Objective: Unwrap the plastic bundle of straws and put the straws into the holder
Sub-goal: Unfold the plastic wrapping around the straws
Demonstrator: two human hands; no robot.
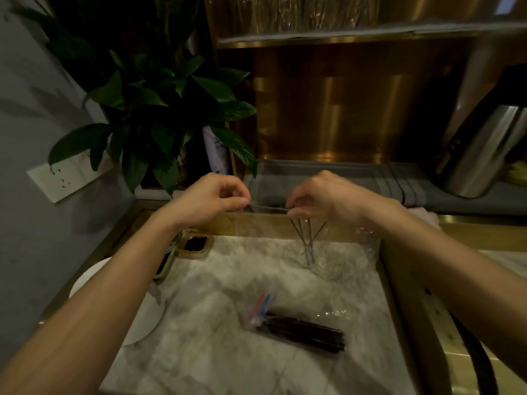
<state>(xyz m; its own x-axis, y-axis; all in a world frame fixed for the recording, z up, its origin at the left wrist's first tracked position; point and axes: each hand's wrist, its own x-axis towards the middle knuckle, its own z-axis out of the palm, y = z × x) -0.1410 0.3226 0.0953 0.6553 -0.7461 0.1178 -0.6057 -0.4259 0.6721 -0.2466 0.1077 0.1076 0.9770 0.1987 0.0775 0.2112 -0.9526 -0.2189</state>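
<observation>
My left hand (216, 196) and my right hand (319, 196) hold a thin pale straw (268, 208) level between them, each pinching one end, above the back edge of the marble counter (216, 286). Right under my right hand stands a clear glass holder (309, 259) with several thin straws (306, 232) fanned out in it. Nearer to me a clear plastic bundle (299, 327) lies flat on the counter, with dark straws inside and a few red, blue and pale ones at its left end. Crumpled clear wrap (362, 238) lies by the holder.
A leafy potted plant (159, 115) stands at the back left. A white plate (137, 323) and a small tray with a dark insert (195, 243) sit under my left forearm. A steel kettle (484, 149) stands on a grey mat (370, 178) at the back right. Gold trim frames the counter.
</observation>
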